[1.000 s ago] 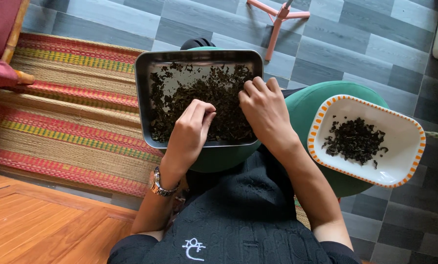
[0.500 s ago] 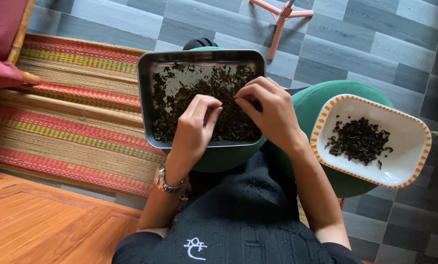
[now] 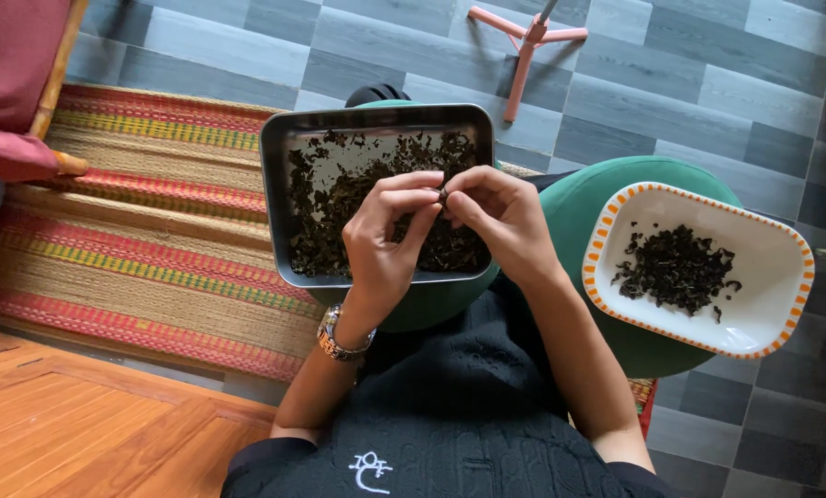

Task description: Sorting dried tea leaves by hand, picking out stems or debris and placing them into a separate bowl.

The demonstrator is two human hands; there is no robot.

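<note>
Above the metal tray [image 3: 279, 198] of dark dried leaves [image 3: 325, 198], the left hand [image 3: 385, 242] and right hand [image 3: 501, 217] pinch one small leaf piece [image 3: 442, 195] between fingertips. Right of the tray sits an orange-rimmed white dish [image 3: 763, 314] holding leaves.

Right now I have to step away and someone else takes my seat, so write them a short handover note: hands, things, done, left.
Left hand: over the metal tray, fingertips pinching a small dark leaf piece together with the right hand; a watch is on the wrist.
Right hand: also above the tray, fingertips meeting the left at that piece.
Things: the tray rests on a green stool and holds most of the dark dried leaves. The white dish with orange rim sits on a second green stool to the right.
Done: a small pile lies in the dish.
Left: much leaf remains in the tray.
</note>
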